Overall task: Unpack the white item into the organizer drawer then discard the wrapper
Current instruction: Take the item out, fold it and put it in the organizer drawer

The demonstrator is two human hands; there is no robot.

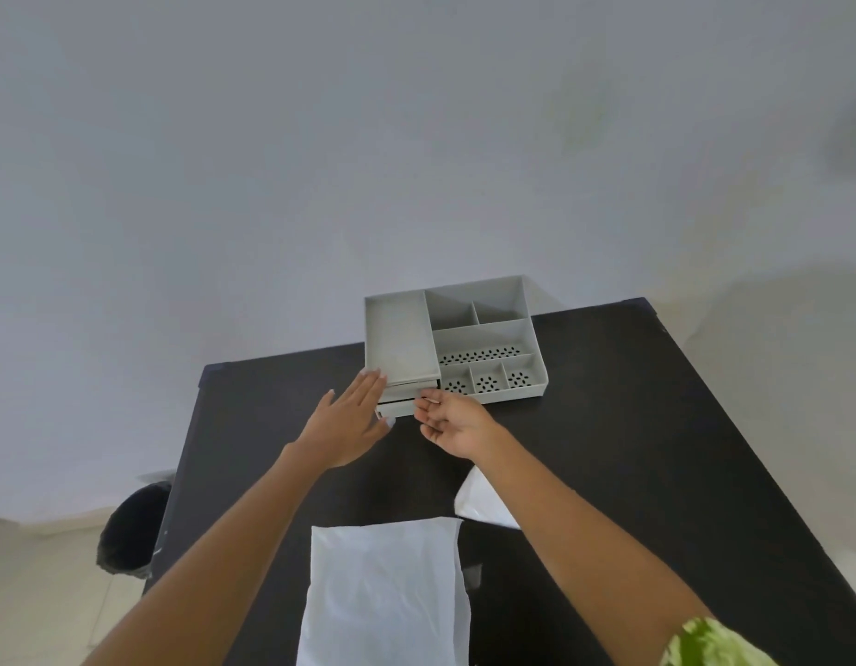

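Fingers of the left hand (349,420) are spreading flat against the organizer (452,343), the right hand (452,423) is curling empty at its drawer (402,407), while the white item (385,593) and wrapper (481,499) are lying unstowed.

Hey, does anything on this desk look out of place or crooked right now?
Little stands out. The grey organizer overhangs the far edge of the black table, and its lower drawer sits slightly open. The white folded item and the wrapper lie flat near the front edge.

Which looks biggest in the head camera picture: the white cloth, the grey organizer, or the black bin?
1. White cloth, though it lies nearest the camera.
2. Grey organizer.
3. Black bin, partly hidden by the table.
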